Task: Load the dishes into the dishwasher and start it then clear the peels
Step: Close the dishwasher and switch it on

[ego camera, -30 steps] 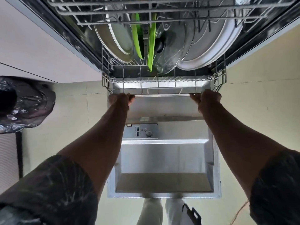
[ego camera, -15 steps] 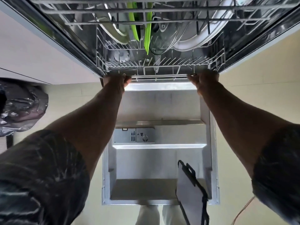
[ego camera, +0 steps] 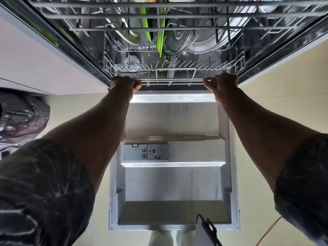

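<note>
**A:** Lower rack [ego camera: 174, 80], position?

**B:** In the tub now. A second ago it stood out over the open door [ego camera: 174, 183]. It has slid back, and its front rail sits at the tub mouth. Green plates [ego camera: 160, 41], glass lid [ego camera: 177, 39] and white plate [ego camera: 204, 45] stand upright in it, under the upper rack [ego camera: 159, 16].

**A:** Hands?

**B:** Left hand [ego camera: 124, 85] and right hand [ego camera: 221, 84] are on the front rail, one near each end, fingers curled round the wire.

**A:** Meaning?

**B:** Loading looks done. I'd say next is let go, shut the door, start the machine. Peels not in view.

**A:** Surroundings, obstacles?

**B:** Door flat, detergent dispenser [ego camera: 145, 152] shut. Black bag [ego camera: 23, 118] on the floor to the left, well clear. A dark flat case [ego camera: 207, 231] hangs over the door's near edge and might catch as it swings up. Orange cable [ego camera: 271, 229] just beside the door's right corner.
</note>
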The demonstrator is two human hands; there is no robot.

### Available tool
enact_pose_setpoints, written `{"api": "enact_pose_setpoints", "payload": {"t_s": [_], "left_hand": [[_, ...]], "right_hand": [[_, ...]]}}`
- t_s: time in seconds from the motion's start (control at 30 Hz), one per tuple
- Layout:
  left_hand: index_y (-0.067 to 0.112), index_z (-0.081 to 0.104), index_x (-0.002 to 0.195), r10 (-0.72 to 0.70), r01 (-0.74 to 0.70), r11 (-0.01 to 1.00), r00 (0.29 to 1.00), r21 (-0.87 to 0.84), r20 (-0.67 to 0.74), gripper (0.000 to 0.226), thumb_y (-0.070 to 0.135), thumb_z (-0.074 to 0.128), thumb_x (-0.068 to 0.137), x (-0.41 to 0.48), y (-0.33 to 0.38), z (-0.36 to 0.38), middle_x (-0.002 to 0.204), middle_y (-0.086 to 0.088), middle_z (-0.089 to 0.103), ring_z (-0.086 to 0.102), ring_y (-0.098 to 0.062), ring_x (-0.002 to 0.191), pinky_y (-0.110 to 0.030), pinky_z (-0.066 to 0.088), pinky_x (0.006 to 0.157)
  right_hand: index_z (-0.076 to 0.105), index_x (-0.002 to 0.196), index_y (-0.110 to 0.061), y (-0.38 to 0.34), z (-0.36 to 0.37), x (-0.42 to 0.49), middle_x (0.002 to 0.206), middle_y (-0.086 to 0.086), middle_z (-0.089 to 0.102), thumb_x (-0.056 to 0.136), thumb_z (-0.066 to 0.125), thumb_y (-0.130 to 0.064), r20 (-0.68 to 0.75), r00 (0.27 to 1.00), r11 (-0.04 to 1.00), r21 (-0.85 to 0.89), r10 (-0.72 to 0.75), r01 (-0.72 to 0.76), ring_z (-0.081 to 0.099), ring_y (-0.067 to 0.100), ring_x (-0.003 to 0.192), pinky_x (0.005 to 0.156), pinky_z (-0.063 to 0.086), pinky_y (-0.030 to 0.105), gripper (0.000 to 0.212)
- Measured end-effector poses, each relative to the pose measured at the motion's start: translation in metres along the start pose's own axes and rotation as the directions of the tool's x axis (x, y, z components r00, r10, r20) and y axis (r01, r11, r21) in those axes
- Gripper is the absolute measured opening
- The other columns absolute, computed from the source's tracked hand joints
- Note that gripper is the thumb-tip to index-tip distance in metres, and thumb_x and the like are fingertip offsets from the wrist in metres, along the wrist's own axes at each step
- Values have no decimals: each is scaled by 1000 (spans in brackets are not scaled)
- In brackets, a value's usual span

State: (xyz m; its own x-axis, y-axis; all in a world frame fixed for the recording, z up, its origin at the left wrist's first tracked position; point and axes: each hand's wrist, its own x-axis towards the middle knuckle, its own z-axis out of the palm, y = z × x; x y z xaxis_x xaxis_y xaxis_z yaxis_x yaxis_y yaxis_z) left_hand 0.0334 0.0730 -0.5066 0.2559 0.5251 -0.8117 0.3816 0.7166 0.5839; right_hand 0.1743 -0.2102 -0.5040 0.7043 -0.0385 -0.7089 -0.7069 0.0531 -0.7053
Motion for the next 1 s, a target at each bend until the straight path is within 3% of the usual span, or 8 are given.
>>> {"api": "enact_pose_setpoints", "payload": {"t_s": [0.07, 0.2, 0.37, 0.5, 0.6, 0.73, 0.87, 1.0], "left_hand": [[-4, 60, 104, 32, -29, 994, 999, 107, -25, 10, -7, 52, 99, -10, 1, 2, 96, -15, 68, 70, -25, 76, -30, 58, 48], [6, 63, 93, 87, -80, 966, 996, 247, -18, 7, 5, 59, 98, -26, 1, 0, 79, -14, 65, 63, -20, 60, -25, 52, 41], [11, 64, 88, 119, -120, 947, 993, 299, 24, 12, 8, 59, 98, -42, -6, -8, 73, -8, 63, 61, -18, 61, -25, 55, 46], [17, 61, 84, 116, -146, 936, 987, 319, 110, 18, 9, 54, 98, -65, -20, -19, 76, -1, 58, 55, -14, 64, -24, 56, 56], [18, 60, 82, 106, -146, 931, 985, 336, 134, 18, 11, 57, 98, -89, -36, -30, 76, -1, 57, 55, -13, 64, -26, 54, 63], [17, 55, 74, 64, -105, 940, 989, 325, 133, 26, 12, 58, 100, -126, -67, -50, 72, -1, 52, 49, -13, 61, -24, 48, 58], [18, 58, 73, -5, -46, 933, 990, 357, 141, 27, 14, 59, 100, -164, -109, -76, 67, 2, 54, 51, -8, 53, -25, 48, 61], [19, 51, 71, -72, 22, 936, 989, 350, 131, 30, 8, 57, 99, -215, -154, -104, 65, -1, 48, 45, -11, 53, -26, 41, 57]], "right_hand": [[49, 123, 1, -2, 3, -6, 114, 22, 58, 95, 50, 6, -22, 999, 1000, -18, 25, -26, 70, 29, 84, 67, 63, 35, 29], [57, 94, 1, -5, 10, -22, 88, 23, 60, 96, 46, 8, -49, 998, 999, -25, 31, -33, 67, 33, 76, 65, 63, 42, 13], [58, 106, -4, -7, 7, -38, 103, 14, 60, 99, 41, 1, 9, 1000, 990, -140, 24, -22, 67, 30, 96, 62, 59, 36, 19], [56, 86, -14, -7, 6, -63, 86, 2, 57, 101, 37, -1, 38, 999, 978, -208, 27, -19, 61, 17, 89, 82, 59, 31, 28], [58, 96, -17, 2, 3, -86, 84, -4, 60, 102, 41, -5, 49, 998, 970, -239, 47, -34, 60, 13, 83, 72, 53, 29, 22], [59, 108, -21, 31, -16, -125, 85, -6, 59, 101, 50, -10, 79, 996, 966, -257, 45, -23, 57, 15, 91, 81, 49, 34, 16], [61, 131, -12, 63, -46, -168, 94, -5, 65, 101, 52, -10, 88, 992, 953, -297, 86, -56, 65, 15, 99, 83, 50, 35, 31], [66, 121, -13, 98, -85, -214, 91, -6, 68, 101, 53, -11, 42, 987, 939, -319, 152, -131, 63, 18, 92, 83, 56, 36, 25]]}}
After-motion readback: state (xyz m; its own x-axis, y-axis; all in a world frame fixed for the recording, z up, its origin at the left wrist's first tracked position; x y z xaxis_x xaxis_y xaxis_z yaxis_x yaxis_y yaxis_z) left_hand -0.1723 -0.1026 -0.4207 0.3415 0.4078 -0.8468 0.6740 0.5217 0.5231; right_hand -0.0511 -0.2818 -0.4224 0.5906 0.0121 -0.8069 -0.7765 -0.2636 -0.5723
